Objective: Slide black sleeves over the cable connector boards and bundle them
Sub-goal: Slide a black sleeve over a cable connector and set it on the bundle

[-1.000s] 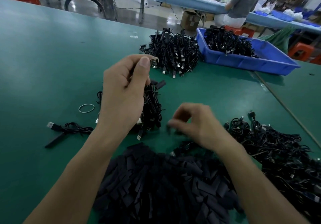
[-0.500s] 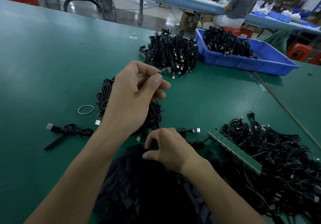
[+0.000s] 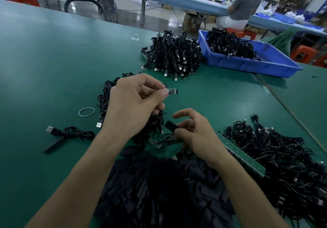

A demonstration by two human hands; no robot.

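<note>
A green table [image 3: 53, 59] fills most of the frame. At bottom centre lies a broad pile of black sleeves [image 3: 159, 192], and at lower right a loose heap of cables [image 3: 283, 157]. A blue bin [image 3: 247, 64] at upper right holds more cables. Just left of it, at upper centre, a cable pile [image 3: 173, 56] sits on the table with its plugs pointing outward.

The left hand [image 3: 131, 103], at centre, pinches a small board [image 3: 172, 91] between thumb and forefinger, so the board juts out to the right above the table. A cable bundle [image 3: 106, 93] lies beneath and behind this hand. The right hand [image 3: 196, 134], lower and to the right, grips one sleeve [image 3: 170, 125] between thumb and curled fingers, with the forefinger lifted. Sleeve and board are apart.

A long green strip [image 3: 242, 155] lies along the near edge of the heap. At left centre are a single coiled cable [image 3: 70, 133] and a rubber band [image 3: 86, 112]. A second board [image 3: 155, 142] rests on the table between the forearms.
</note>
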